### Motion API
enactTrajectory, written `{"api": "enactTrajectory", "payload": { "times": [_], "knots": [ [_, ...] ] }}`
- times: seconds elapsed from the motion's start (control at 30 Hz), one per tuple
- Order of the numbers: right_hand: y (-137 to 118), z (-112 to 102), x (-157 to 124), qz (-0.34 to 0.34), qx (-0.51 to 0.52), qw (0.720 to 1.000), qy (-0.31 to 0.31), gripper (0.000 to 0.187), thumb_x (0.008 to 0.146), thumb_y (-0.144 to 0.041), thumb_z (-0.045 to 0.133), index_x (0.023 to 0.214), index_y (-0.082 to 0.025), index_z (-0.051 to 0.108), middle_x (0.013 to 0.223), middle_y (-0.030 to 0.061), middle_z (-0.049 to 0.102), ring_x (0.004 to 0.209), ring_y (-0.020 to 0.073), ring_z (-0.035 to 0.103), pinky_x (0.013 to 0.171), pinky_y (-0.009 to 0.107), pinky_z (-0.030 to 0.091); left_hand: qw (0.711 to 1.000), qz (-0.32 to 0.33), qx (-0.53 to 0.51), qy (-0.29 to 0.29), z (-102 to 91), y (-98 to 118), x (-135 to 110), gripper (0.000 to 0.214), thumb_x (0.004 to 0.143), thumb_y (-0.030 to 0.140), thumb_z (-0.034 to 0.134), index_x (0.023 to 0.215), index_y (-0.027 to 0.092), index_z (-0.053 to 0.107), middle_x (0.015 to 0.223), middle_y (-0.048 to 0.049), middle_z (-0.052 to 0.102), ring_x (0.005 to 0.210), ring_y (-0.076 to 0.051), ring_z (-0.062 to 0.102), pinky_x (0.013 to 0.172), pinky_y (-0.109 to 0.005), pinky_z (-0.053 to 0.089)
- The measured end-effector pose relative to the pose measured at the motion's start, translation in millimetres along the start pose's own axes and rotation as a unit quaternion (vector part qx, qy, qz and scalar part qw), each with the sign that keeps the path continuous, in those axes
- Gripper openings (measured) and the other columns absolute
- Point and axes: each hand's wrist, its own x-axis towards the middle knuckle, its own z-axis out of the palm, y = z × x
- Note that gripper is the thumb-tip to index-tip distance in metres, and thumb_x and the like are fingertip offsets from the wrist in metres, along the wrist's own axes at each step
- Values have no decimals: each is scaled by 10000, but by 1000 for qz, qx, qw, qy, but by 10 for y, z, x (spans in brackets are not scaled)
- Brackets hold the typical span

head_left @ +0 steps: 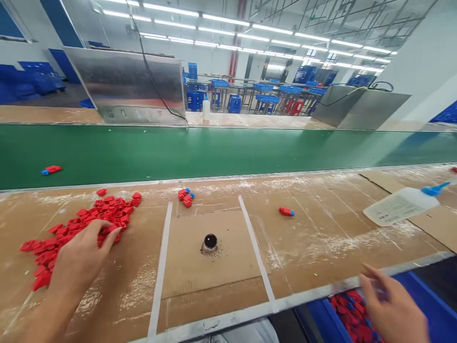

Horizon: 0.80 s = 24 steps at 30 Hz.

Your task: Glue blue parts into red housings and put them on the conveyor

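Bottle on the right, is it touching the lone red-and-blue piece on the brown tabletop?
Apart: the head view shows scuffed brown tabletop between the bottle and the red-and-blue piece.

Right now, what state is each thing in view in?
Left hand, at the red pile, hold unclear
Right hand, open, beside or over the blue bin
Red pile, loose, heaped
Blue bin, open-topped, holding parts
Near bottle, nozzle fitted
Far bottle, upright
Dark-topped object, untouched by either hand

Red pieces [113,206], green belt [228,150]
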Motion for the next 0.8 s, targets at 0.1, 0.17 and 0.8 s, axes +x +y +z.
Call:
{"api": "enactTrajectory", "payload": {
  "times": [0.1, 0.17, 0.8],
  "knots": [
    [-279, 456, 429, -72, 44, 993, -83, 442, 898, -500, 483, 1192, -196, 613, 894, 102, 657, 732, 259, 639, 693, 434, 550, 1000, -27, -9, -7, 168, -161, -183, 363, 924, 576, 406, 987, 284, 614, 707, 73, 654, 636, -149, 617, 598, -215, 410],
    [-488, 760, 737, -154, 25, 982, -107, 460, 909, -459, 474, 1238, -171, 618, 1036, 145, 625, 890, 276, 627, 805, 457, 533, 998, -22, -56, 2, 301, -195, -397, 304, 896, 538, 476, 1006, 298, 628, 803, 50, 709, 693, -185, 671, 644, -265, 474],
    [-930, 948, 986, -81, 157, 949, -262, 483, 887, -542, 548, 1219, -198, 621, 1039, 114, 746, 904, 274, 724, 800, 397, 587, 840, -142, -480, -210, 587, 695, -1290, 251, 862, 414, 651, 1011, 213, 672, 733, 20, 625, 630, -120, 595, 560, -189, 483]
  ]
}}
